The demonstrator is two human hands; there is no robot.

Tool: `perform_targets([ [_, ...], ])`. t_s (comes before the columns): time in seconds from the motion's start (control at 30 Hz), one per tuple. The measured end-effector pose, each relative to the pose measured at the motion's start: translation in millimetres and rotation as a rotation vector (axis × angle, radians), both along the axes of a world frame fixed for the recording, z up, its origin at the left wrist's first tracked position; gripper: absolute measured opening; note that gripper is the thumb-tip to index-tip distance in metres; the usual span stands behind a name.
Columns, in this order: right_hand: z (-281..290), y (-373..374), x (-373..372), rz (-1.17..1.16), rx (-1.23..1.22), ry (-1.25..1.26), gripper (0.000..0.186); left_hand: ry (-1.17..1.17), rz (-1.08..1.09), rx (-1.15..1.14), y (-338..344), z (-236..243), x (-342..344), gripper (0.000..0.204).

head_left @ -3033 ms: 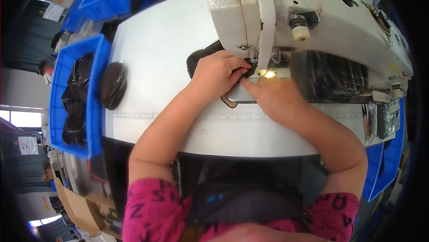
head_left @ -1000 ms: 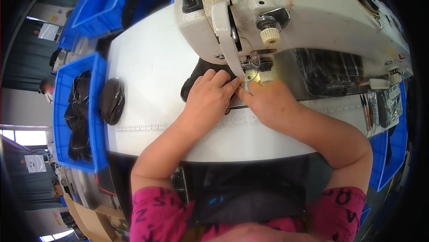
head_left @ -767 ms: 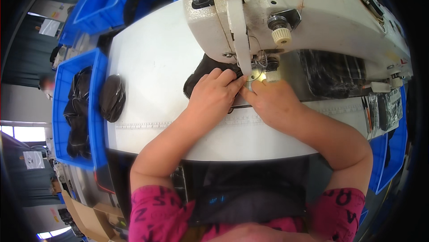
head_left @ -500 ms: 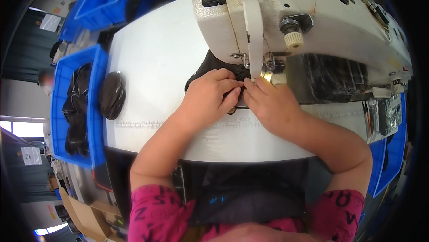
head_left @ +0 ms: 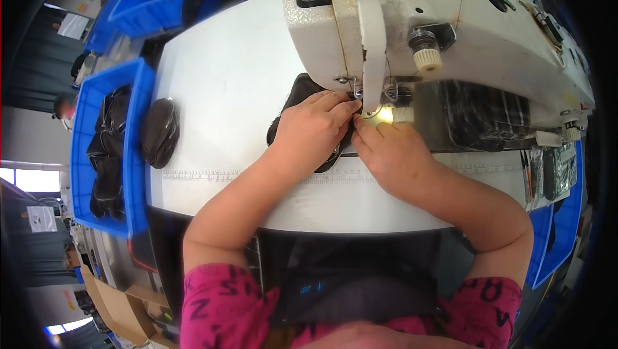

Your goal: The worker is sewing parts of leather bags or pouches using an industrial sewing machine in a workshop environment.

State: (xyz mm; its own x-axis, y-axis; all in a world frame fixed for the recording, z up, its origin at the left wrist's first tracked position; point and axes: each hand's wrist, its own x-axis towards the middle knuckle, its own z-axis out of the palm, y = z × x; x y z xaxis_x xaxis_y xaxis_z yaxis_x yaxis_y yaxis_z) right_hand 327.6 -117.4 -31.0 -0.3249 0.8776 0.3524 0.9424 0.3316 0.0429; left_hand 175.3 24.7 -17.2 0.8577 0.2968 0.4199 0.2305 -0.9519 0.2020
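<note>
A black fabric piece with a zipper along its edge, like a small pouch (head_left: 293,99), lies under the head of the white sewing machine (head_left: 412,20). My left hand (head_left: 312,129) is closed over it, thumb and fingers pinching its edge just left of the presser foot. On the other side, my right hand (head_left: 394,156) has its fingertips bunched on the same edge, close to the left fingertips. Both hands cover most of the pouch. The needle area glows from a small lamp (head_left: 385,115), and a white lever (head_left: 373,53) hides part of it.
At the left stands a blue bin (head_left: 143,156) holding several black pouches, with one dark pouch (head_left: 160,132) beside it on the white table (head_left: 219,85). Dark, plastic-wrapped pieces (head_left: 483,114) lie under the machine's arm. Tweezers (head_left: 527,175) and small packets (head_left: 557,169) are at the right.
The pouch has turned under my hands, and its near edge now shows below my left hand. My left fingers have moved slightly right and away, closer to the needle area.
</note>
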Motion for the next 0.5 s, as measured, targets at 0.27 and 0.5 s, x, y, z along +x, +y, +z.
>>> perform_targets([
  [0.27, 1.9, -2.4, 6.6, -0.017, -0.131, -0.003, 0.038, 0.044, 0.061, 0.002, -5.3, 4.2, 0.4, 0.025],
  [0.5, 2.7, -1.0, 9.3, 0.004, -0.149, 0.061, 0.038, 0.055, 0.085, 0.013, -8.5, 4.2, -0.7, 0.024],
])
